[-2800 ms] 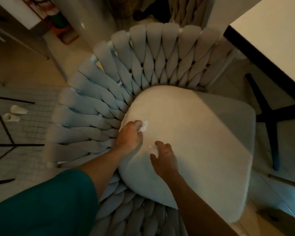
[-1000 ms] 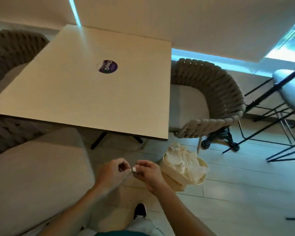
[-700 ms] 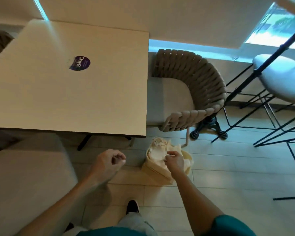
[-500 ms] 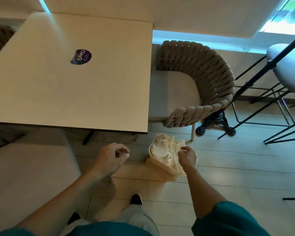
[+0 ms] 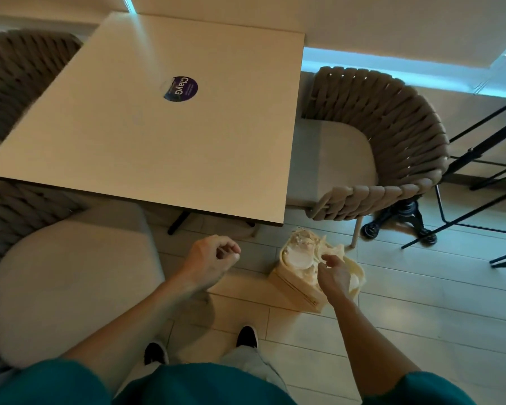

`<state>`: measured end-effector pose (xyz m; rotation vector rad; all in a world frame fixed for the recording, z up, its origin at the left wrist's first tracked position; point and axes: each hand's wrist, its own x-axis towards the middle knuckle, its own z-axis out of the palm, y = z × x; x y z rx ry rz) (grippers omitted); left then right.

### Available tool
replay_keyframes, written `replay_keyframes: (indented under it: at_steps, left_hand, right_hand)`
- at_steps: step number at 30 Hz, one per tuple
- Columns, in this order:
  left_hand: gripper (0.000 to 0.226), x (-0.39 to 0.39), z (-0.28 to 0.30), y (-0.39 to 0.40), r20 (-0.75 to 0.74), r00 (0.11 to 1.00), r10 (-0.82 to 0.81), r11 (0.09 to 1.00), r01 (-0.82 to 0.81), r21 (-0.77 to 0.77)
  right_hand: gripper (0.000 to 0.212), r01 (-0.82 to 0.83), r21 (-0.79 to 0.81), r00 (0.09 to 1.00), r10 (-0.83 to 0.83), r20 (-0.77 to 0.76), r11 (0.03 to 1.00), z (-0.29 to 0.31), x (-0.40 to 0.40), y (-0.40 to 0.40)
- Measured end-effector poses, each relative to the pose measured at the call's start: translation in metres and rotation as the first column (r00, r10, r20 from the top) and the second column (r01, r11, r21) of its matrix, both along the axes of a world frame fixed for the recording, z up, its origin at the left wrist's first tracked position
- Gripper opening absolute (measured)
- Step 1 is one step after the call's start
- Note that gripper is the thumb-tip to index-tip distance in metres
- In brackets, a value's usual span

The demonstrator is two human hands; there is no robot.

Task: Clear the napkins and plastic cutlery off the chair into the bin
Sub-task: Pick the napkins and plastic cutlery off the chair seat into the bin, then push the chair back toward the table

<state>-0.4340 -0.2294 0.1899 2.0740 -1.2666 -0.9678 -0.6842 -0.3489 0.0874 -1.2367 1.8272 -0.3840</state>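
Bin [image 5: 297, 290] on the tiled floor [image 5: 421, 287], just off the table [image 5: 158, 135] corner, crammed with crumpled paper to its rim. Right hand [image 5: 333, 276] over its near edge, fingers loosely spread, gripping nothing visible; left hand [image 5: 211, 258] loosely curled, empty, beside the chair [image 5: 70, 276] seat edge. Open floor right of bin.

Bin [image 5: 300, 290] on floor [image 5: 421, 302], right of chair [image 5: 76, 276], before table [image 5: 158, 135].
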Motion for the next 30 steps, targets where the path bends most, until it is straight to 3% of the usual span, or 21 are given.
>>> replay_keyframes:
  at_steps: [13,18,23,30]
  left_hand:
    - [0.002,0.09,0.023,0.084,-0.019,1.0,-0.006,0.999,0.006,-0.041]
    - [0.002,0.132,0.037,0.129,-0.005,1.0,-0.011,0.998,0.011,-0.059]
    - [0.006,0.167,0.049,0.168,0.001,1.0,0.02,0.997,-0.02,-0.073]
    - [0.004,0.181,0.061,0.205,0.02,0.988,0.153,0.978,-0.149,-0.143]
  right_hand:
    - [0.016,-0.363,-0.128,0.911,0.381,0.159,0.923,0.075,0.132,0.091]
    - [0.019,-0.449,-0.159,0.87,0.47,0.145,0.879,0.109,0.195,0.127]
    - [0.025,-0.561,-0.192,0.807,0.584,0.087,0.805,0.138,0.251,0.167]
    - [0.029,-0.753,-0.211,0.638,0.77,0.002,0.624,0.154,0.297,0.213]
